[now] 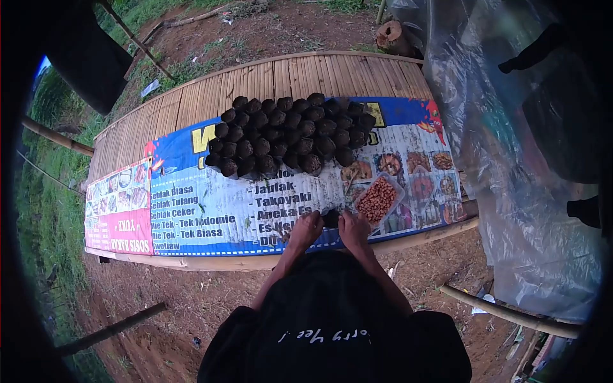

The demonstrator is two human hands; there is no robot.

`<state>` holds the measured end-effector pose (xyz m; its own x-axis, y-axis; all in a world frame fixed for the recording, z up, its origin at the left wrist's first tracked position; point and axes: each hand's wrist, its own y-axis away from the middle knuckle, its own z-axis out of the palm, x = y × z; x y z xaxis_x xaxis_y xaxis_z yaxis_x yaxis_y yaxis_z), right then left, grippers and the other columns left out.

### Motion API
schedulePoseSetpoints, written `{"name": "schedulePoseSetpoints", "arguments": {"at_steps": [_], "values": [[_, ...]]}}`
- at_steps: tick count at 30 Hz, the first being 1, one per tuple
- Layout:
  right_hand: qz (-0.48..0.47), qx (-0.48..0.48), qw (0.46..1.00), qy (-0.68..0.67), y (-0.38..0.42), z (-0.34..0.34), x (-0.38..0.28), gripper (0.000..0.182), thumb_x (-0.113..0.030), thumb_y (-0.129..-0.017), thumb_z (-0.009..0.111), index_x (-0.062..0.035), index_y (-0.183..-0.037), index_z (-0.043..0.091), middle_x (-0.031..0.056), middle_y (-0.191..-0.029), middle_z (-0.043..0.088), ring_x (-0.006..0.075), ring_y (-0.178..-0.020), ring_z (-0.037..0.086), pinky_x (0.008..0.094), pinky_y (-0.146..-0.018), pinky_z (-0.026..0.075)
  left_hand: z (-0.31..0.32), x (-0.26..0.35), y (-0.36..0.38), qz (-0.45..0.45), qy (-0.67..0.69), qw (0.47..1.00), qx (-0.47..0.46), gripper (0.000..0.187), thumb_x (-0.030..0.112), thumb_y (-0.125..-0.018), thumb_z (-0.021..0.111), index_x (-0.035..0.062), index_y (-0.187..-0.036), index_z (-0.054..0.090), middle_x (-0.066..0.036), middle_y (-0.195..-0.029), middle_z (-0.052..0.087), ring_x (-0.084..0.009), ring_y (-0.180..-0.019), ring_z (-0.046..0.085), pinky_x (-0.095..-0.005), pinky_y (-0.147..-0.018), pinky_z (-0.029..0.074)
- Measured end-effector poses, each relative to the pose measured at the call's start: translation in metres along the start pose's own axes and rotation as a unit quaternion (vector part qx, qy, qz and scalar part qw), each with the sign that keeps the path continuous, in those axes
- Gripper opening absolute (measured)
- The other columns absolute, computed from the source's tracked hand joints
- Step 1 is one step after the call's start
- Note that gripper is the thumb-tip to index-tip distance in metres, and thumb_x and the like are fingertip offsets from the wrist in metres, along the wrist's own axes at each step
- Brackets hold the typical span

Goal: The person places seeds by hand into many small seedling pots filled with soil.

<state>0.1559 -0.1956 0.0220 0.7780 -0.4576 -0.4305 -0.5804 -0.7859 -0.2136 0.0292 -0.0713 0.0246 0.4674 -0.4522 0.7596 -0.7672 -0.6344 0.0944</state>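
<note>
At the front edge of the table, my left hand (pixel 307 228) and my right hand (pixel 353 228) are closed on opposite sides of a small black planting bag (pixel 330 218). What is inside this bag cannot be made out. Just beyond my right hand stands a clear plastic container (pixel 401 192) of reddish-brown seeds that look like peanuts (pixel 378 200). Farther back, many black planting bags filled with dark soil (pixel 276 134) stand packed together in rows.
A printed food-menu banner (pixel 191 214) covers much of the bamboo-slat table (pixel 268 75). Clear plastic sheeting (pixel 460 83) hangs along the right side. Bamboo poles (pixel 511 311) stick out around the table, and a cut log (pixel 394 37) lies behind it on bare soil.
</note>
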Motion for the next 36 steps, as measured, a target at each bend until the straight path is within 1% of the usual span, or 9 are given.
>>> {"name": "schedulePoseSetpoints", "arguments": {"at_steps": [3,5,12,18,21,24,27,29,36], "values": [[0.016,0.003,1.0,-0.021,0.002,-0.009,-0.007,0.018,-0.022,-0.089,0.06,-0.0073,-0.079,0.061,0.0151,-0.07,0.06,0.0362,-0.078,0.057,0.051,-0.069,0.042,-0.001,0.008,0.007,0.025,0.023,0.999,0.021,0.015,0.012,-0.087,0.059,-0.0008,-0.081,0.055,-0.025,-0.078,0.062,-0.044,-0.074,0.063,-0.0521,-0.065,0.049],[-0.004,0.049,0.999,-0.014,-0.001,-0.008,-0.007,0.019,-0.022,-0.089,0.061,-0.0071,-0.077,0.06,0.0162,-0.067,0.058,0.0366,-0.075,0.056,0.0505,-0.067,0.043,0.001,0.002,0.005,0.013,0.029,0.999,0.024,0.014,0.012,-0.087,0.06,-0.0008,-0.082,0.055,-0.024,-0.078,0.062,-0.0436,-0.074,0.063,-0.0509,-0.065,0.049],[-0.012,0.047,0.998,-0.03,-0.001,-0.003,-0.007,0.02,-0.02,-0.088,0.061,-0.0067,-0.074,0.059,0.0142,-0.066,0.058,0.0358,-0.072,0.056,0.0478,-0.068,0.044,0.001,-0.001,0.003,0.027,0.034,0.999,0.033,0.014,0.012,-0.086,0.06,-0.0007,-0.083,0.055,-0.023,-0.077,0.062,-0.0432,-0.073,0.062,-0.05,-0.065,0.049],[-0.025,0.038,0.999,-0.03,0.0,-0.003,-0.002,0.023,-0.024,-0.091,0.058,-0.0073,-0.075,0.061,0.0124,-0.067,0.062,0.0342,-0.074,0.057,0.0472,-0.071,0.043,-0.003,0.008,0.007,0.017,0.06,0.996,0.07,0.016,0.013,-0.086,0.061,-0.0014,-0.081,0.056,-0.024,-0.076,0.062,-0.044,-0.073,0.063,-0.0497,-0.064,0.049],[-0.035,-0.018,0.999,0.016,-0.005,0.001,0.007,0.023,-0.025,-0.091,0.059,-0.0078,-0.076,0.062,0.0121,-0.071,0.065,0.033,-0.076,0.057,0.0488,-0.073,0.042,0.0,-0.001,0.005,-0.022,0.033,0.998,0.056,0.017,0.013,-0.085,0.062,-0.0021,-0.08,0.056,-0.025,-0.076,0.063,-0.0443,-0.073,0.064,-0.0496,-0.064,0.049],[0.005,-0.028,1.0,-0.004,-0.031,-0.01,0.014,0.02,-0.025,-0.088,0.065,-0.0086,-0.078,0.065,0.0096,-0.077,0.068,0.0325,-0.08,0.057,0.0479,-0.078,0.041,-0.004,0.0,0.009,-0.023,0.052,0.997,0.058,0.018,0.014,-0.085,0.062,-0.0025,-0.081,0.057,-0.025,-0.077,0.064,-0.0442,-0.074,0.064,-0.0496,-0.066,0.05],[-0.014,0.058,0.998,-0.014,-0.075,-0.003,0.034,0.015,-0.025,-0.084,0.07,-0.0106,-0.082,0.069,0.0063,-0.081,0.07,0.0309,-0.087,0.056,0.0455,-0.082,0.041,-0.004,-0.001,0.007,-0.034,0.062,0.996,0.049,0.019,0.015,-0.085,0.062,-0.003,-0.081,0.058,-0.026,-0.078,0.064,-0.0441,-0.075,0.065,-0.0489,-0.067,0.05],[-0.008,0.025,0.998,0.058,-0.097,0.015,0.05,0.008,-0.021,-0.08,0.073,-0.0122,-0.082,0.074,0.0037,-0.087,0.072,0.03,-0.105,0.055,0.047,-0.09,0.038,-0.005,-0.002,0.006,-0.049,0.065,0.996,0.037,0.019,0.016,-0.085,0.063,-0.0032,-0.082,0.06,-0.025,-0.078,0.065,-0.0437,-0.077,0.065,-0.0487,-0.068,0.051],[-0.059,-0.031,0.991,0.119,-0.115,0.034,0.059,0.008,-0.019,-0.075,0.076,-0.014,-0.081,0.075,0.0045,-0.089,0.072,0.0316,-0.11,0.053,0.0454,-0.093,0.037,-0.009,-0.006,0.006,-0.044,0.074,0.995,0.04,0.019,0.016,-0.086,0.063,-0.0025,-0.086,0.062,-0.024,-0.081,0.067,-0.0422,-0.078,0.066,-0.0477,-0.069,0.052]]}}
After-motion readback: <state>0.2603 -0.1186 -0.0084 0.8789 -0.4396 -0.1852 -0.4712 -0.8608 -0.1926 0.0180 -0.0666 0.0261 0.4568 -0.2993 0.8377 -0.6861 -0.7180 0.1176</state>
